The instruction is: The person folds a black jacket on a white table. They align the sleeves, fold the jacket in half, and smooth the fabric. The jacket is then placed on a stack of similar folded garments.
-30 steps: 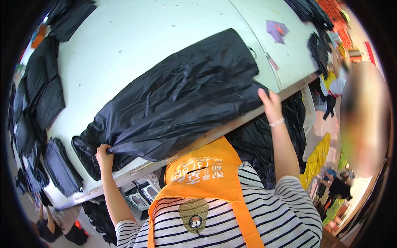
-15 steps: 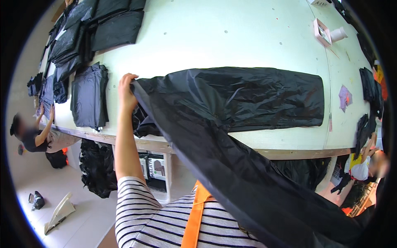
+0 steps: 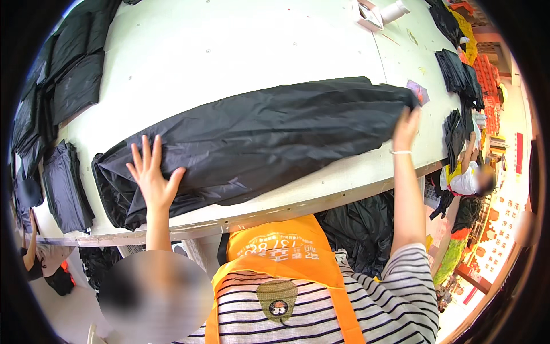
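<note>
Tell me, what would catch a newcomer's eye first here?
The long black sheet lying folded across the pale table. The left hand lies flat, fingers spread, on its near left end, while the right hand grips its far right end. Stacks of folded black sheets line the table's left edge, and more lie at the right.

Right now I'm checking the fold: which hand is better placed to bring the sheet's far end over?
Probably the right hand: it sits at the black plastic sheet's end edge, while the left hand lies flat, fingers spread, pinning the other end.
</note>
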Demonstrator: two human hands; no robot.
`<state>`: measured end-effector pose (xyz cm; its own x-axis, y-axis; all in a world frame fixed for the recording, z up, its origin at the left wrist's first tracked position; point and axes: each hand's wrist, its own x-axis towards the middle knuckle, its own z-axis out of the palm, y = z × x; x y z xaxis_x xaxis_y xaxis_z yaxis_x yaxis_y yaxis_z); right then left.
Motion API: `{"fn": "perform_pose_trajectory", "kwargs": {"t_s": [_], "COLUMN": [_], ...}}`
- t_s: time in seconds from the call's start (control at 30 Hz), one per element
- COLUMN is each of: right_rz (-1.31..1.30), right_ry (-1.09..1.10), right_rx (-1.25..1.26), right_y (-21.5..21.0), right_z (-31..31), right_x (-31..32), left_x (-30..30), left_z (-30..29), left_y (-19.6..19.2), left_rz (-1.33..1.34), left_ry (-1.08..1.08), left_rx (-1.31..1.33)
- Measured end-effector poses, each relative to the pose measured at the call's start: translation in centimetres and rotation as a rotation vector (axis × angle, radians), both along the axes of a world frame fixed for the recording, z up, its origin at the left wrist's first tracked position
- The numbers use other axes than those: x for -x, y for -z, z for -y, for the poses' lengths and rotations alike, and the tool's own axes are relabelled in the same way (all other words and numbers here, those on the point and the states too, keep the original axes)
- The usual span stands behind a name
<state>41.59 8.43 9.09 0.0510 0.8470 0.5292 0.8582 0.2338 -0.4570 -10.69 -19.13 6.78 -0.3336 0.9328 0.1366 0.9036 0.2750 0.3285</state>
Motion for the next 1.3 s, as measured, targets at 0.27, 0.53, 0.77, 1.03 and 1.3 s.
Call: {"fn": "perform_pose_trajectory", "kwargs": {"t_s": [0.27,0.53,0.77,1.03,1.3], "right_rz": [0.268,0.403,0.105,-0.665,0.357], "right_ry": [-0.110,-0.039,0.184,-0.253,-0.503], "right_rx": [0.463,0.204,0.485,1.163,0.845], "right_y": [9.7,10.9,9.3,-2.7,-8.1], "right_z": [0.9,1.3,0.3,-2.4,8.2], "right_x": [3.8,3.1,2.6,3.9,24.9], "left_x": [2.1,-12.8,-23.6,-24.3,-11.9], "left_z": [-1.4,-11.6,-15.4,-16.3,-14.3], "left_y": [8.3,-1.0,5.5,7.2,8.4], "left_rz": [-0.227,0.071,-0.044,-0.003,2.087], "left_ry": [-0.105,0.154,0.398,0.366,0.135], "left_rx": [0.315,0.086,0.168,0.139,0.092]}}
